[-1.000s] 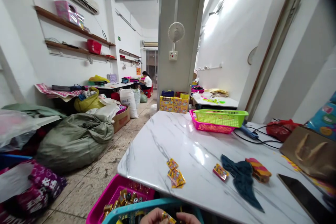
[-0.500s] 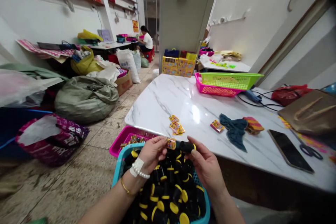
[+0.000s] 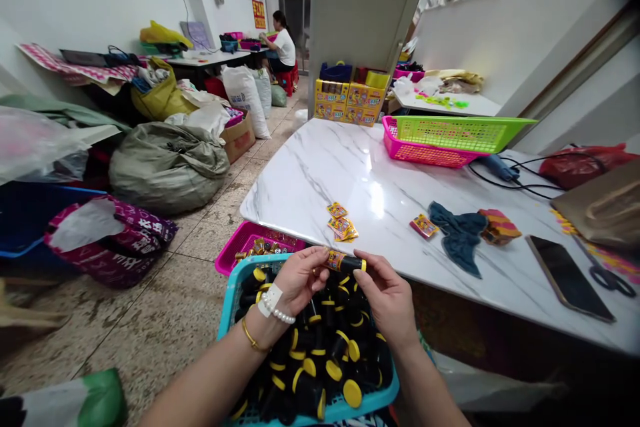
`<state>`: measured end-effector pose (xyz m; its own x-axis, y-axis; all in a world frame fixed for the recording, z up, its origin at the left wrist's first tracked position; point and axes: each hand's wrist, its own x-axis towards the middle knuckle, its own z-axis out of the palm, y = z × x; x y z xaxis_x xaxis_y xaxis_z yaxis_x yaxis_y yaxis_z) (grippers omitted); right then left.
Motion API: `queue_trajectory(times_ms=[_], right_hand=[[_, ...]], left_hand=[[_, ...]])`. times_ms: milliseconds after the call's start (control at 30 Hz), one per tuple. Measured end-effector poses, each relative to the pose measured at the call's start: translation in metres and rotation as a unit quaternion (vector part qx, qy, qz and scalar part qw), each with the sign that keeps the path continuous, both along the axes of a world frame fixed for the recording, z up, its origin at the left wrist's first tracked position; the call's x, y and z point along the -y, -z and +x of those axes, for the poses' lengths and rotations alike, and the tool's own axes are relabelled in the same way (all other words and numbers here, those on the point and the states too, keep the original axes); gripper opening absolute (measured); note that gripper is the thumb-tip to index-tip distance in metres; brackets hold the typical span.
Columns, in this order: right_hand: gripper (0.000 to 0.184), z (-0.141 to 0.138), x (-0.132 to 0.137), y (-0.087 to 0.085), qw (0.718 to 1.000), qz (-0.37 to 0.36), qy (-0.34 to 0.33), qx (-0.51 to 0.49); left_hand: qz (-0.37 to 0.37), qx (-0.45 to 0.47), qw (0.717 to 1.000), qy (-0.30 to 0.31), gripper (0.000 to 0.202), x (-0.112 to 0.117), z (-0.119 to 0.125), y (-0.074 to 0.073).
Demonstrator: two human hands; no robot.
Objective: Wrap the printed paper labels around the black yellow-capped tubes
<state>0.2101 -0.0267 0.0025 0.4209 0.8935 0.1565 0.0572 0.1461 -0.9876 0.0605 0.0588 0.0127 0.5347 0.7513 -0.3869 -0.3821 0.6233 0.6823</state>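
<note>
My left hand point(image 3: 299, 280), with a pearl bracelet and a gold bangle at the wrist, pinches a small printed yellow-and-red cylinder point(image 3: 336, 259). My right hand point(image 3: 387, 297) grips a black tube point(image 3: 353, 264) by its yellow end. The two pieces meet end to end in one line; whether one sits inside the other I cannot tell. Below both hands is a turquoise basket point(image 3: 231, 300) full of black tubes with yellow ends point(image 3: 334, 369). Beside it, a magenta tray point(image 3: 224, 259) contains several small printed cylinders point(image 3: 263, 248).
On the marble-patterned table point(image 3: 300, 173) lie small printed packets point(image 3: 343, 228), a blue cloth point(image 3: 455, 237), a phone point(image 3: 570, 277) and scissors point(image 3: 611, 279). Pink and green baskets point(image 3: 435, 147) and printed boxes point(image 3: 347, 101) stand farther back. Another person point(image 3: 285, 47) sits at the far table.
The printed cylinder and the black tube, apart before, now touch end to end. My hands have come closer together. The camera view has tilted down slightly.
</note>
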Motion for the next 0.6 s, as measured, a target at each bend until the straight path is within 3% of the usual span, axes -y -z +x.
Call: queue_trajectory(times_ms=[200, 333, 500, 600], right_hand=[[0.029, -0.007, 0.000, 0.012, 0.996, 0.006, -0.003, -0.085], [0.029, -0.006, 0.005, 0.021, 0.998, 0.051, 0.027, -0.023], [0.032, 0.000, 0.014, 0.012, 0.997, 0.063, 0.038, 0.008], [0.038, -0.003, 0.017, 0.005, 0.997, 0.070, 0.004, -0.025]], left_hand=[[0.049, -0.024, 0.998, 0.008, 0.038, 0.004, 0.001, 0.000], [0.069, -0.043, 0.996, 0.020, 0.039, 0.010, -0.003, 0.002], [0.164, -0.108, 0.979, -0.045, 0.045, 0.016, -0.013, -0.001], [0.210, -0.099, 0.972, 0.040, 0.052, 0.015, -0.019, -0.006]])
